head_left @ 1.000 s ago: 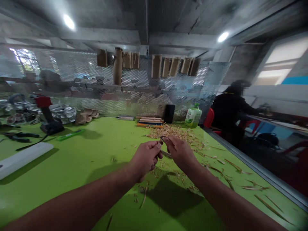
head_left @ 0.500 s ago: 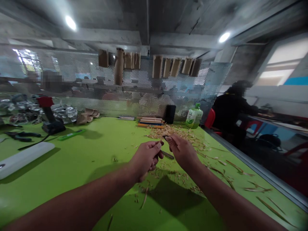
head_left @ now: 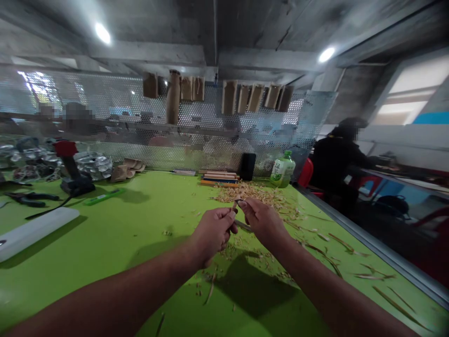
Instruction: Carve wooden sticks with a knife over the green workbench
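Note:
Above the green table, my left hand (head_left: 213, 233) is closed around a thin wooden stick (head_left: 235, 205), whose pale end sticks up past the thumb. My right hand (head_left: 263, 219) pinches a small dark piece (head_left: 239, 201) at its fingertips, right beside the stick's end. Its kind is too small to make out. A narrow greyish strip (head_left: 243, 226) shows just below, between the two hands; whether it is held or lies free I cannot tell. Wood shavings (head_left: 245, 192) are heaped beyond the hands and scattered beneath them.
Farther back stand a green-capped bottle (head_left: 282, 169), a dark phone (head_left: 248, 166) and stacked sticks (head_left: 219, 178). To the left are a cordless drill (head_left: 73, 171), pliers (head_left: 31, 199), a green cutter (head_left: 104, 196) and a white bar (head_left: 38, 231). A person (head_left: 336, 157) sits at right.
My right hand has shifted slightly left, bringing the small dark piece closer to the stick's end. My left hand stays nearly in place.

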Tool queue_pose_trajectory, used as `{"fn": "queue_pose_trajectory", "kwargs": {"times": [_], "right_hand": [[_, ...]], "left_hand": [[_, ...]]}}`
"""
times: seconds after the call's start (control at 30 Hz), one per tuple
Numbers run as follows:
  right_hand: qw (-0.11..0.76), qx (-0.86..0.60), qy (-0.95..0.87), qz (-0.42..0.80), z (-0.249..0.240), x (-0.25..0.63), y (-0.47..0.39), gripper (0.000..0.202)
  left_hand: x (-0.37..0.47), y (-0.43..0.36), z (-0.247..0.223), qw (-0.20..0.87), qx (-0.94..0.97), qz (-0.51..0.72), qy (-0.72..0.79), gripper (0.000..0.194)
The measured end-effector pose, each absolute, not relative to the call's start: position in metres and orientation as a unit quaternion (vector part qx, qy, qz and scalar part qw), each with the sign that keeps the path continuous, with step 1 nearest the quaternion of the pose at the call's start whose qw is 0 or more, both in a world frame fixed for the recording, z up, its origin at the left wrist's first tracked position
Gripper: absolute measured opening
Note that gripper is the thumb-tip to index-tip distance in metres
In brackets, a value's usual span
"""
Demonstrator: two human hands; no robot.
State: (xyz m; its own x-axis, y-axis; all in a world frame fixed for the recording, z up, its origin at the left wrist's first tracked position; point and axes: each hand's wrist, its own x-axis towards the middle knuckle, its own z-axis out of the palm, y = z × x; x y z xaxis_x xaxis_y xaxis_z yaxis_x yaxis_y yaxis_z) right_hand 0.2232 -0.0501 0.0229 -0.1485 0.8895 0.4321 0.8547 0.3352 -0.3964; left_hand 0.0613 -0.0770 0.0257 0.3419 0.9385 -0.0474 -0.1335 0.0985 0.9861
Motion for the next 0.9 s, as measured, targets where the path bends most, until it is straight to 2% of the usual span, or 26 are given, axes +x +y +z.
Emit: {"fn": "queue_pose_trajectory", "kwargs": {"times": [0.17,0.53,0.9], "right_hand": [[0.320,-0.561,-0.762,0.040,0.0217,0.2219,-0.0491,0.045],[0.311,-0.591,-0.744,-0.036,0.0266,0.2222,-0.0540,0.044],[0.268,-0.595,-0.757,-0.023,0.0239,0.2195,-0.0538,0.044]], "left_hand": [[0.0617,-0.0780,0.0308,0.615,0.532,0.422,0.400,0.028],[0.0620,-0.0752,0.0297,0.602,0.541,0.414,0.416,0.031],[0.0608,-0.0761,0.0277,0.547,0.576,0.419,0.441,0.032]]}}
